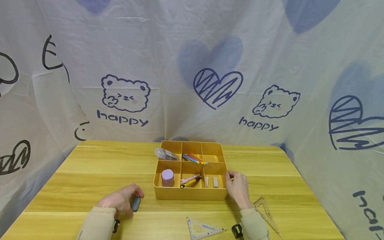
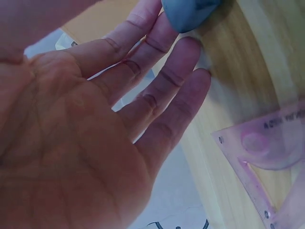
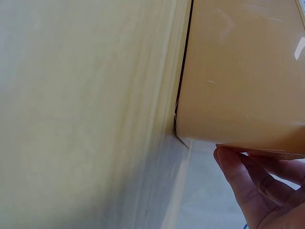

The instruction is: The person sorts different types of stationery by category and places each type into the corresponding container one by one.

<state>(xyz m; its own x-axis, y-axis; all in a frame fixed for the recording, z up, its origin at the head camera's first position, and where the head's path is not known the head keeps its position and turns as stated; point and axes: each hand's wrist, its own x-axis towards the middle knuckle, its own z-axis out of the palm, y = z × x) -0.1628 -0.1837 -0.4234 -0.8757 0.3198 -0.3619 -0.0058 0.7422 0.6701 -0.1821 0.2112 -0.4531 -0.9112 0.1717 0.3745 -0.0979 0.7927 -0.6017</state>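
A small dark grey rounded object is between the thumb and fingertips of my left hand. Close up, its smooth end meets the foremost fingertips; the thumb's tip is out of that view. On the right, my right hand holds the side wall of a yellow divided box, fingertips against its outer face in the right wrist view. The box holds a purple-lidded jar, pens, colored sticks, a white block and a clear-wrapped item.
A clear triangular ruler lies near the front edge, looking pinkish in the left wrist view. Another set square lies beside my right forearm. Behind the wooden table hangs a printed cloth, also along both sides.
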